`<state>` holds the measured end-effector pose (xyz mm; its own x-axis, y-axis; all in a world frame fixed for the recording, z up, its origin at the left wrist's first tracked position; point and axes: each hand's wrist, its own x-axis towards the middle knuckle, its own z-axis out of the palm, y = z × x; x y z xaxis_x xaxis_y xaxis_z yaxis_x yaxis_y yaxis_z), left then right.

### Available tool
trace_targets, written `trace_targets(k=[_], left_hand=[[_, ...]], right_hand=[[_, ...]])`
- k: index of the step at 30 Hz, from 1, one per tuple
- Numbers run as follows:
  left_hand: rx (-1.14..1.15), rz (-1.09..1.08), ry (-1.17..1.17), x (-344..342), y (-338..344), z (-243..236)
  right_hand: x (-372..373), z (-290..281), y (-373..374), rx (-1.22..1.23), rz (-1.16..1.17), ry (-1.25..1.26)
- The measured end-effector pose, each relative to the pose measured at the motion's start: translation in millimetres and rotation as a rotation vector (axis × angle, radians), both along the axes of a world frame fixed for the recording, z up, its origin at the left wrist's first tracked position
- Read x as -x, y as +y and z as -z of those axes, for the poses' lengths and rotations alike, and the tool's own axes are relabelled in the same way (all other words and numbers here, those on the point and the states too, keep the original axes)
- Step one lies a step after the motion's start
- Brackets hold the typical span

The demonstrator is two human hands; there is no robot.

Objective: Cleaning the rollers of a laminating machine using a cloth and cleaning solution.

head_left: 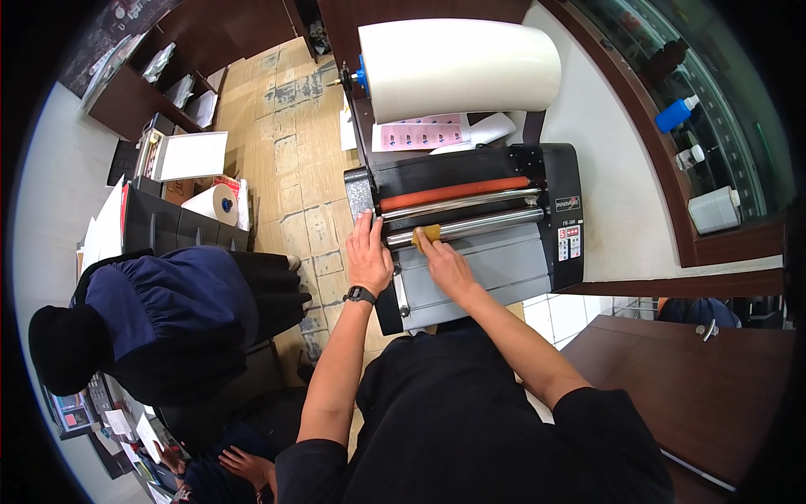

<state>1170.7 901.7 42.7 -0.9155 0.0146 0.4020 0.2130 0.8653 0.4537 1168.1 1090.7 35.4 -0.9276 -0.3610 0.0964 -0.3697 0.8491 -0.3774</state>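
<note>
A black roller machine (567,176) stands in front of me, with an orange roller (470,189), shiny steel rollers (495,224) and a grey front plate (478,294). My left hand (368,254) lies with outstretched fingers on the machine's left end, beside the steel roller ends. My right hand (446,265) presses a small mustard-yellow pad (427,232) against the front steel roller, a little right of my left hand; part of the pad is hidden under the fingers.
Behind the machine are a large white roll (462,67) and pink printed sheets (416,134). A glass-topped counter with a blue bottle (672,113) runs along the right, above a brown cabinet (663,378). At left, co-workers (176,311) are beside grey office equipment (172,223), one's hands (243,462) low in view.
</note>
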Motion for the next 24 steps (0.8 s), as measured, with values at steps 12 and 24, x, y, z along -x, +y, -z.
trace_targets(k=[12,24], left_hand=[[0.071,0.024,0.101,3,0,-3],[0.237,0.058,-0.232,1,13,-32]], right_hand=[[23,19,108,-0.011,0.166,0.059],[34,-1,175,-0.035,0.459,0.025]])
